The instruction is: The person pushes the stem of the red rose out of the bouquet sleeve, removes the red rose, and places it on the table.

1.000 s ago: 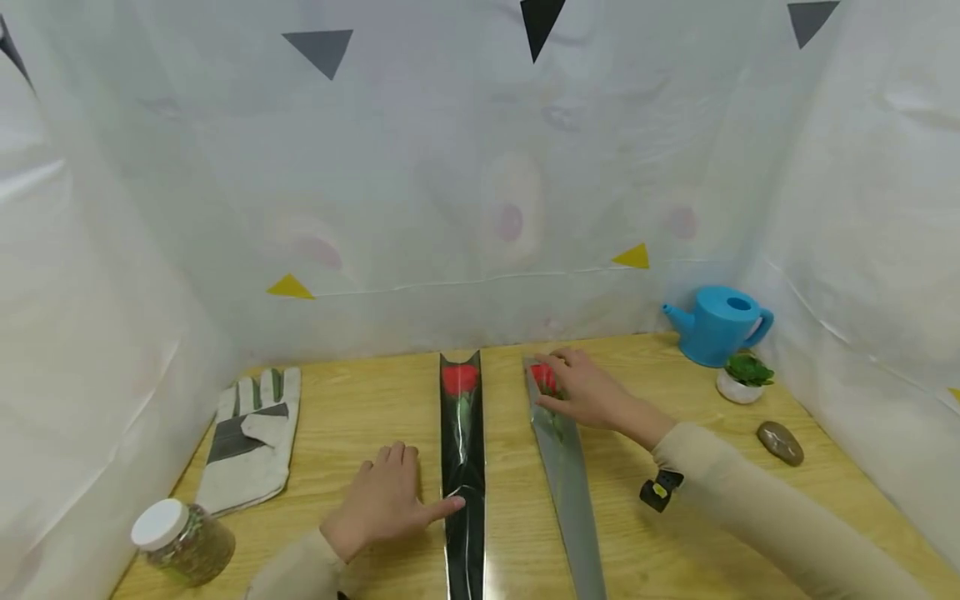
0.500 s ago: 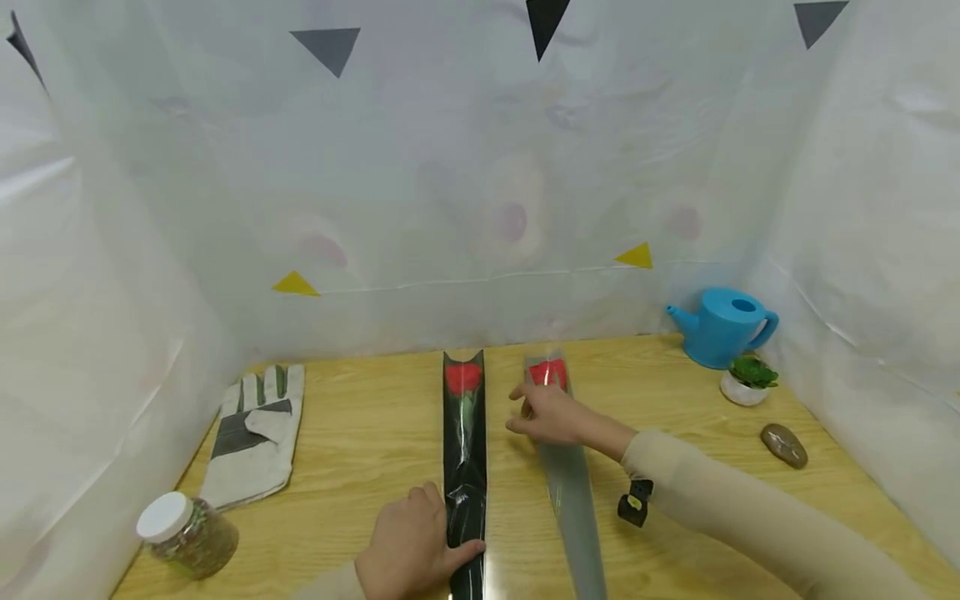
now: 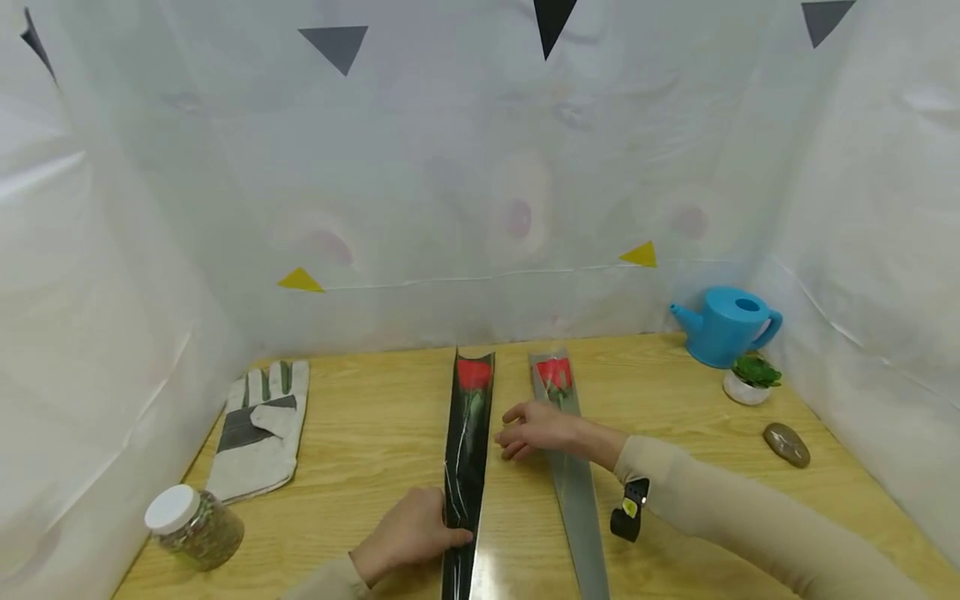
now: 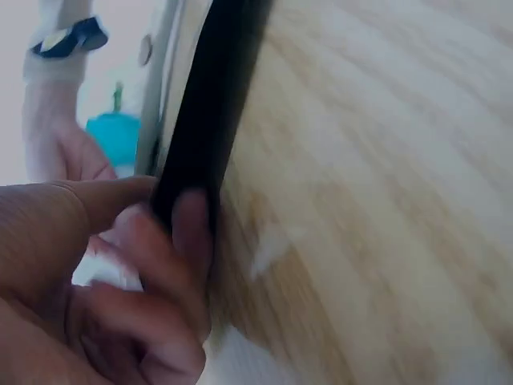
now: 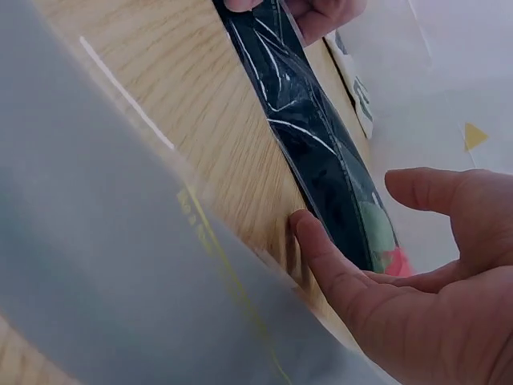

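Two wrapped red roses lie lengthwise on the wooden table (image 3: 360, 433). One is in a black sleeve (image 3: 465, 467), the other in a grey sleeve (image 3: 573, 492). My left hand (image 3: 448, 537) pinches the black sleeve's lower edge (image 4: 204, 104) between thumb and fingers (image 4: 188, 216). My right hand (image 3: 513, 435) lies open between the two sleeves, its wrist across the grey one. In the right wrist view its fingertips (image 5: 303, 224) touch the table right beside the black sleeve (image 5: 321, 160), and the grey sleeve (image 5: 104, 265) fills the foreground.
A work glove (image 3: 258, 429) and a white-lidded jar (image 3: 195, 529) sit at the left. A blue watering can (image 3: 731, 325), a small potted plant (image 3: 752, 379) and a stone (image 3: 787, 443) stand at the right. White plastic sheeting walls the table on three sides.
My left hand slid toward me and took hold of the black sleeve's lower end, and the sleeve's top swung right. My right hand left the grey sleeve's rose head and moved left.
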Tool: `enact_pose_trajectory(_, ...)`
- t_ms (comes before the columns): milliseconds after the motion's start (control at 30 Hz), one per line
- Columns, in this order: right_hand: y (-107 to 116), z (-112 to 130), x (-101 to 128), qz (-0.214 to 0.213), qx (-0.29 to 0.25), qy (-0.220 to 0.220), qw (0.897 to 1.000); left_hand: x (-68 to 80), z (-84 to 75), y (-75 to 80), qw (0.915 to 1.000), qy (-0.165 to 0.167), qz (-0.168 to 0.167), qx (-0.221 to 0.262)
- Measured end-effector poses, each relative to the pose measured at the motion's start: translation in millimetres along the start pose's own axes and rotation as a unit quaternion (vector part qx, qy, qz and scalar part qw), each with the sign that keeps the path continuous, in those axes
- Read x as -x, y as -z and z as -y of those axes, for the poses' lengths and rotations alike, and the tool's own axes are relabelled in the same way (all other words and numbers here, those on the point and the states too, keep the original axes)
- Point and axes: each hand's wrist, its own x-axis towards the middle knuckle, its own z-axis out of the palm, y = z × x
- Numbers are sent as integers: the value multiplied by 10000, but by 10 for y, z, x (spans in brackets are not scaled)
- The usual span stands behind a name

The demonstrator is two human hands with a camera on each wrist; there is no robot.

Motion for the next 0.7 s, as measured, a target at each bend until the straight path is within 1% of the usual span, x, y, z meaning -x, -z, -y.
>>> enact_pose_trajectory(67,-20,5,3,40,-236,-55,9997,-5,17,36,9977,61,162,648)
enact_pose_trajectory(133,-39,10,7,82,-464,-96,9988,-5,16,70,9916,244,368,1212)
enact_pose_trajectory(200,-56,16,7,133,-594,-109,9981,-3,10,93,9808,479,562,1806)
enact_pose_trajectory(267,-70,13,12,201,-707,-119,9972,-3,11,87,9664,703,696,2374)
enact_pose_trajectory(333,-81,11,14,260,-768,-134,9966,-2,29,67,9500,883,797,2886)
enact_pose_trajectory(367,-86,9,14,287,-796,-144,9963,-3,40,56,9447,894,822,3048)
enact_pose_trajectory(467,-100,11,16,354,-912,-193,9950,-4,84,26,9323,855,912,3395)
enact_pose_trajectory(633,-115,13,17,321,-1053,-205,9937,10,120,3,9192,768,1065,3712)
enact_pose_trajectory(700,-114,7,13,264,-1105,-229,9933,26,108,-15,9156,656,1082,3816)
